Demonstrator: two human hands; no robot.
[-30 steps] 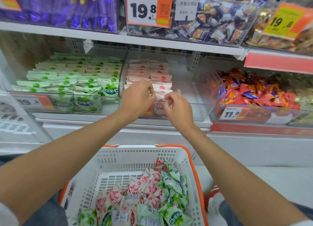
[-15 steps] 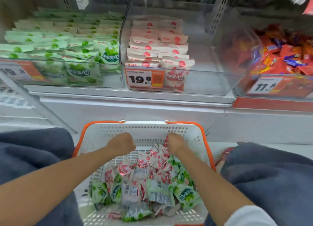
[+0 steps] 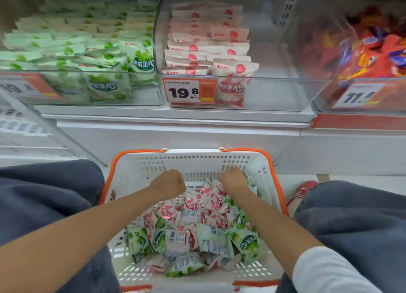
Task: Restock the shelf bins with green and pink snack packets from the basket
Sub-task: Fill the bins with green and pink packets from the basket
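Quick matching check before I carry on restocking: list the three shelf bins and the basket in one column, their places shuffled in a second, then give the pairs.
Things:
1. green packet bin
2. pink packet bin
3. red wrapper bin
4. basket

Places:
A. middle of the shelf
B. below the shelf, nearest the camera
C. left on the shelf
D. right on the shelf

Pairs: 1-C, 2-A, 3-D, 4-B
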